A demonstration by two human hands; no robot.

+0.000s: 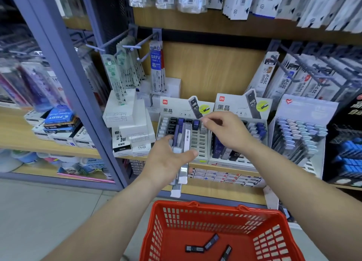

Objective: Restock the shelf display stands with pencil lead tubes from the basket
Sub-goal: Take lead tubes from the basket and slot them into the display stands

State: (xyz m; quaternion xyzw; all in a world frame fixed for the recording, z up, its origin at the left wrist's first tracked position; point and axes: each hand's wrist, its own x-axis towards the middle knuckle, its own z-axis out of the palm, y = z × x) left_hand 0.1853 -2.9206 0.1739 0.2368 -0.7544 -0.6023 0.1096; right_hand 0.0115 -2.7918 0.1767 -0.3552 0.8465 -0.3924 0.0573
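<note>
Left grip (168, 158) clutches a loose tube bundle (185, 137); right grip (225, 131) pinches 1 tube (203, 129) at the stand (201, 151). Bundle's fanning, cd slip twd basket (195, 205).

Red slotted basket (195, 231); black, grey and blue lead tubes (182, 137); white stands (176, 107).

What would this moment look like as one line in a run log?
left hand: grips bundle of lead tubes | right hand: pinching over left display stand, held item unclear | basket: three loose tubes inside

One basket (197, 205), three tubes (211, 242) inside, two hands (166, 158) (225, 131)
</note>
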